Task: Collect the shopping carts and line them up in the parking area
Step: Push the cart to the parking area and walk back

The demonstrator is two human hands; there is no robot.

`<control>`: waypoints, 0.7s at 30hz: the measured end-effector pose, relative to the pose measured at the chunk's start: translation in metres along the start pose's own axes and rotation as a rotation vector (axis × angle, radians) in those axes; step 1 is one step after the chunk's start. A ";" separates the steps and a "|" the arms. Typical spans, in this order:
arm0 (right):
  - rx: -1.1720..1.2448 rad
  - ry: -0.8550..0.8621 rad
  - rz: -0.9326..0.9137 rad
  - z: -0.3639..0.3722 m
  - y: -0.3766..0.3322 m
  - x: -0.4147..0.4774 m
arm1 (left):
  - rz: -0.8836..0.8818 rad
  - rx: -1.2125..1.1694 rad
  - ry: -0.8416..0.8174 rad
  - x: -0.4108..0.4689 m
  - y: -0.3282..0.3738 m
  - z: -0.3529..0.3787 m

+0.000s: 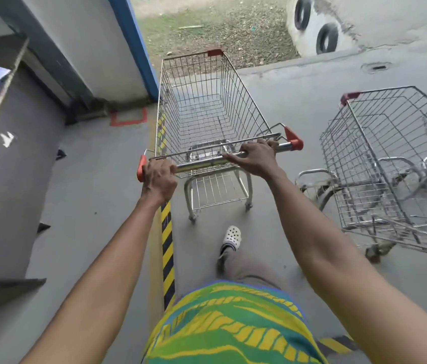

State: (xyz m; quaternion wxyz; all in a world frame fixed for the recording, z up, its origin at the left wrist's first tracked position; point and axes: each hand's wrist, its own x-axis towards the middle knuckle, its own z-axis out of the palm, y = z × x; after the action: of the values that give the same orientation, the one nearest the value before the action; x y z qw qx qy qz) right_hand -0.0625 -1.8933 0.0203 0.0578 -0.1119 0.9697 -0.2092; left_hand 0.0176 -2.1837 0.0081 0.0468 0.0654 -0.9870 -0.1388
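So the person's left hand (158, 177) is gripping the cart's handle bar (207, 161) by its red end cap, while the right hand (255, 158) is wrapping around it further along. The empty cart (207, 106) is sitting dead ahead at 12 o'clock, probably light, stiff and rattly. Both arms are reaching out nearly straight. More carts (380, 158) are waiting at 3 o'clock, striped floor tape (167, 248) running underfoot.

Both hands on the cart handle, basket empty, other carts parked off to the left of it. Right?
Not quite. The head view shows the other carts to the right of the pushed cart, not the left. The rest holds: left hand and right hand both grip the handle, and the basket is empty.
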 end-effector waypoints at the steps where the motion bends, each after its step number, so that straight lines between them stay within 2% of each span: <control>1: 0.001 0.007 0.005 0.003 -0.004 -0.020 | 0.004 -0.005 0.006 -0.018 -0.004 -0.002; 7: -0.051 -0.082 0.003 0.017 -0.030 -0.134 | 0.013 -0.056 0.022 -0.136 -0.012 -0.024; 21: -0.080 -0.098 0.002 0.035 -0.065 -0.377 | 0.022 -0.146 -0.007 -0.382 -0.015 -0.059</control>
State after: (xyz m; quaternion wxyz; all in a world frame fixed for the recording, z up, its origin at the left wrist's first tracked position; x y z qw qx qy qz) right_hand 0.3203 -1.8742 0.0408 0.1007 -0.1231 0.9734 -0.1647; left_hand 0.4028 -2.1593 0.0316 0.0497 0.0506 -0.9751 -0.2101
